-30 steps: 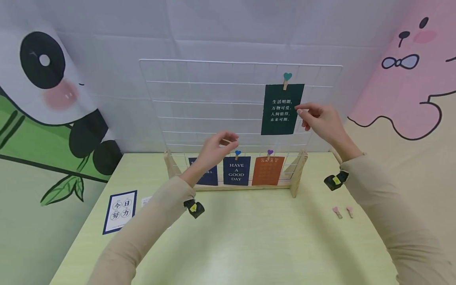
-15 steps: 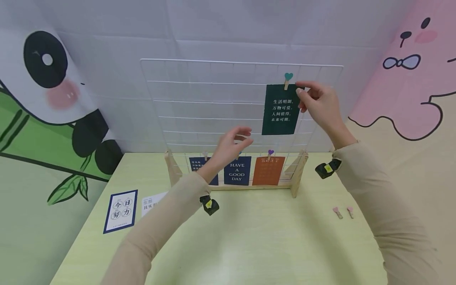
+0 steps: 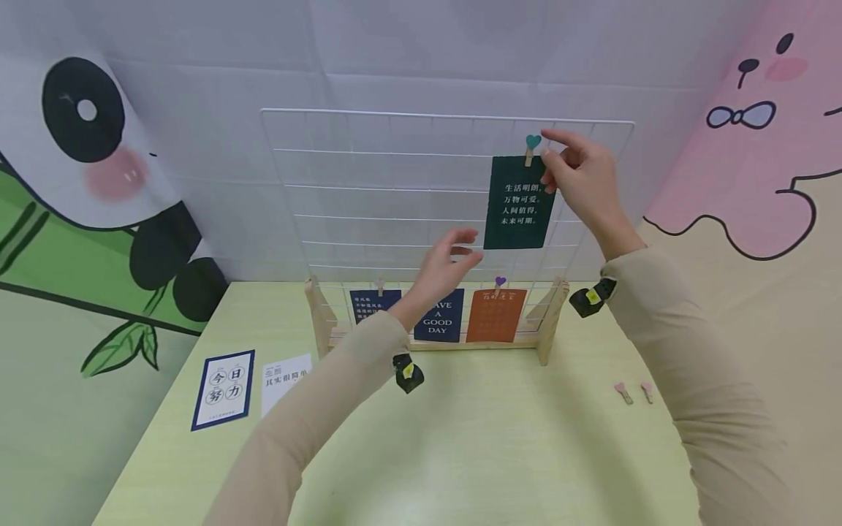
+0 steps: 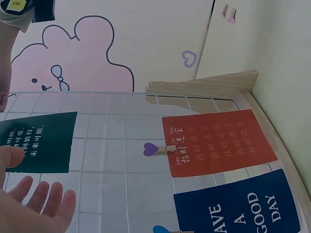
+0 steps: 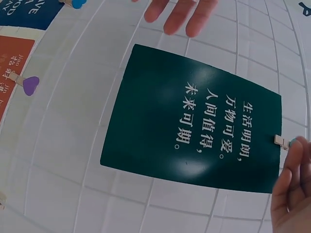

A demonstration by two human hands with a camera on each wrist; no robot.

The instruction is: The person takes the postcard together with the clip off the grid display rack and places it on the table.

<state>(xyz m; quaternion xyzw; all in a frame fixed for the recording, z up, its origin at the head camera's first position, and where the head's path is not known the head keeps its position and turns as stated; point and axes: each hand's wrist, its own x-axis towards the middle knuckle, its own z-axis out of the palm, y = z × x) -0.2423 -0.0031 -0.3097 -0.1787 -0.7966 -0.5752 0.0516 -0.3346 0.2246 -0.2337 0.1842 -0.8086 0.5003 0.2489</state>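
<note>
A dark green card (image 3: 509, 175) with white writing hangs on the white wire grid (image 3: 368, 187), held by a wooden clothespin with a teal heart (image 3: 533, 141). My right hand (image 3: 582, 175) is at the card's upper right corner, index fingertip close beside the heart. The right wrist view has the fingertips right at the clothespin (image 5: 280, 141), overlapping the heart. Below and left of the green card (image 4: 53, 141), my left hand (image 3: 444, 270) is raised in front of the grid, fingers loosely bent and thumb apart, with nothing between them.
Lower on the grid hang a blue card (image 3: 375, 301), a HAVE A GOOD DAY card (image 3: 450, 325) and an orange card (image 3: 495, 315). Wooden feet (image 3: 551, 321) support the grid. Two cards, one blue-bordered (image 3: 224, 389), lie at left; two pink clothespins (image 3: 623, 393) lie at right.
My right hand has moved up from the green card's right edge to its upper corner by the teal heart. My left hand has moved right and slightly up.
</note>
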